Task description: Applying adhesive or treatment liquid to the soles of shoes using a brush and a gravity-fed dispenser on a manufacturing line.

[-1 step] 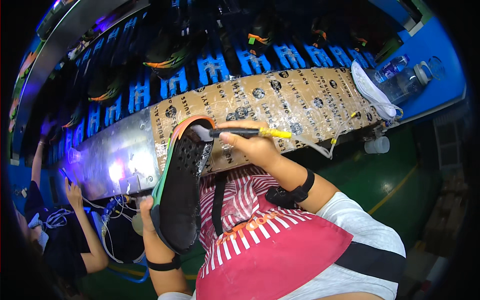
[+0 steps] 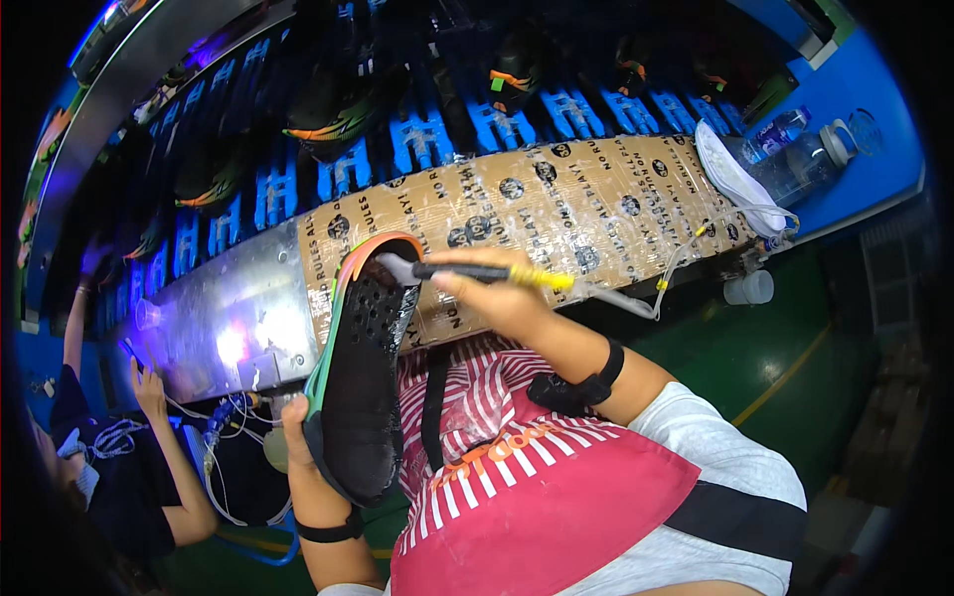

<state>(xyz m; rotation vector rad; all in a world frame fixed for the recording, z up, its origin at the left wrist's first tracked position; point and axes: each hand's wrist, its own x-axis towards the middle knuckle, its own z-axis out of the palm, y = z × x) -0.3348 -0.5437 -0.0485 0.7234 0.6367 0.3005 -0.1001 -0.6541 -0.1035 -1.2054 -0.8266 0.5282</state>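
A shoe sole point(image 2: 360, 407), black inside with an orange-to-green rim, is tilted over the near edge of the bench. My left hand point(image 2: 296, 427) grips its left side; the thumb shows and the fingers are hidden behind the sole. In my right hand point(image 2: 502, 303) is a brush point(image 2: 467, 271) with a black and yellow handle, held in a pinch. Its pale bristles touch the inner end of the sole beside the orange rim. Small holes dot the sole near the bristles. A clear hose point(image 2: 621, 301) runs from the handle's back end toward the right.
Brown printed cardboard point(image 2: 537, 204) covers the bench beside a bare metal plate point(image 2: 229, 308). Behind are blue racks point(image 2: 417, 139) carrying dark shoes point(image 2: 328, 119). A white mask-like item point(image 2: 735, 179) and bottles point(image 2: 805, 164) stand right. Another person's hand point(image 2: 149, 392) is at left.
My right hand and the brush have shifted slightly left and down, the bristles still on the sole. My left hand keeps its grip with a tiny shift of the sole.
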